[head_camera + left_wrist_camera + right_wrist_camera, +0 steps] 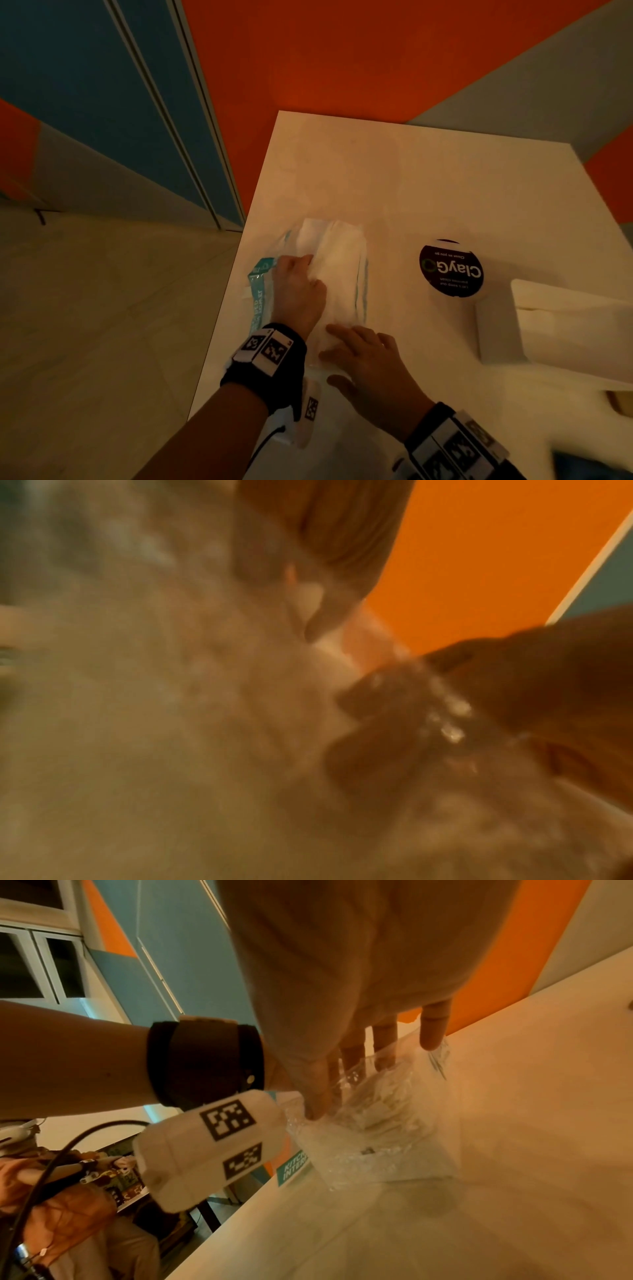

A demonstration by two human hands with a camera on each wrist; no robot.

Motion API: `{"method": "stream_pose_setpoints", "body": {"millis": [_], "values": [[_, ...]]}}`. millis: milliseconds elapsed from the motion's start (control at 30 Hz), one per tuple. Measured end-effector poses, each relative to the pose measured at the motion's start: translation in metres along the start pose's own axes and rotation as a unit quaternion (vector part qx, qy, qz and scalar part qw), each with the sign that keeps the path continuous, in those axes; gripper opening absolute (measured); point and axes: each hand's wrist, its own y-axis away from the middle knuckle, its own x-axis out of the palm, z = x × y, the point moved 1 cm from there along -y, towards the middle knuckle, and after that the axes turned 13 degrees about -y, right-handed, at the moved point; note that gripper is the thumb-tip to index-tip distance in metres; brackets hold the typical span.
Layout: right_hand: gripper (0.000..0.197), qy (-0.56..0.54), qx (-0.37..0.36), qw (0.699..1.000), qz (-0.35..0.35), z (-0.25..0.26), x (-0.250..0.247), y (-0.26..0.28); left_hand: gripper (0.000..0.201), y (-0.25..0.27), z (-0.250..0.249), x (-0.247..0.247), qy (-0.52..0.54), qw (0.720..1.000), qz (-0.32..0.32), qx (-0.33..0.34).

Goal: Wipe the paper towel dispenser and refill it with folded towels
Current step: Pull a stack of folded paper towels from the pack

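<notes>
White desk [428,192] carries a pack of folded towels [337,270] in clear plastic wrap [387,1139], lying near the desk's left edge, about midway along it. The wrap is open along the left side, its teal-printed flap [260,284] spread flat toward that edge. Left hand [299,291] rests on the pack's left side, fingers [310,263] curled into the towels and pinching their edge (left wrist view too blurred to confirm more than fingers against the wrap). Right hand [368,363] lies flat on the near end of the pack, fingers [433,1026] straight and spread, pressing down on the plastic; the right wrist view shows the fingertips touching the wrap. White paper towel dispenser [548,325] sits at the desk's right edge, well apart from the pack. Between pack and dispenser stands a round object with a dark "ClayGo" label [450,270], just beside the dispenser. Both wrists wear black straps with marker tags.
</notes>
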Motion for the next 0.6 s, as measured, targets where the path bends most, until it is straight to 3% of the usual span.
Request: {"method": "stream_pose_setpoints", "body": {"millis": [267, 600], "values": [[0.041, -0.012, 0.011, 1.0, -0.015, -0.0016, 0.0033, 0.0009, 0.035, -0.0045, 0.0002, 0.0037, 0.036, 0.999, -0.004, -0.01], [0.035, -0.053, 0.024, 0.998, -0.003, 0.0009, 0.0023, 0.0013, 0.04, -0.0069, 0.0013, 0.0007, 0.115, 0.993, -0.014, -0.037]]}}
